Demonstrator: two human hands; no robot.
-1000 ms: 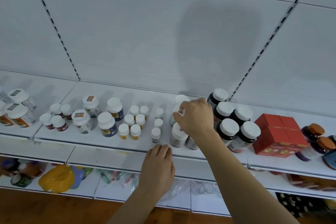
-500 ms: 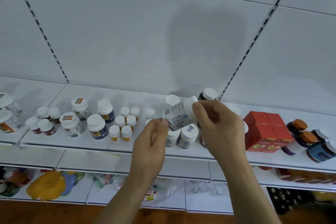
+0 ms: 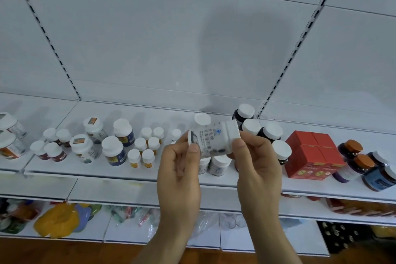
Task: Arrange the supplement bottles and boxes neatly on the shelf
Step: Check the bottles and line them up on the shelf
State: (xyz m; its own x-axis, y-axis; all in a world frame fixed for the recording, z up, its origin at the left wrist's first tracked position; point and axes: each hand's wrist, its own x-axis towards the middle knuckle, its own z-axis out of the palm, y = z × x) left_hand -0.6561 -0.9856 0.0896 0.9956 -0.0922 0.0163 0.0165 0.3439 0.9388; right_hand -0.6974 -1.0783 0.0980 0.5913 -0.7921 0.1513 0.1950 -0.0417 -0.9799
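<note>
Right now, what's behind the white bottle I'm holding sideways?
Behind the white bottle, one white cap shows above and two white bottles below; what stands directly behind it is covered.

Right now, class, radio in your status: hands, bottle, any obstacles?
Left hand and right hand both grip the white bottle, sideways above the shelf. Path down clear; two white bottles directly below.

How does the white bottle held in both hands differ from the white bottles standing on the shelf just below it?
The held bottle lies sideways in the air, cap to the right, gripped by the left hand and right hand. The shelf bottles stand upright, untouched. All have white caps and pale printed labels.
</note>
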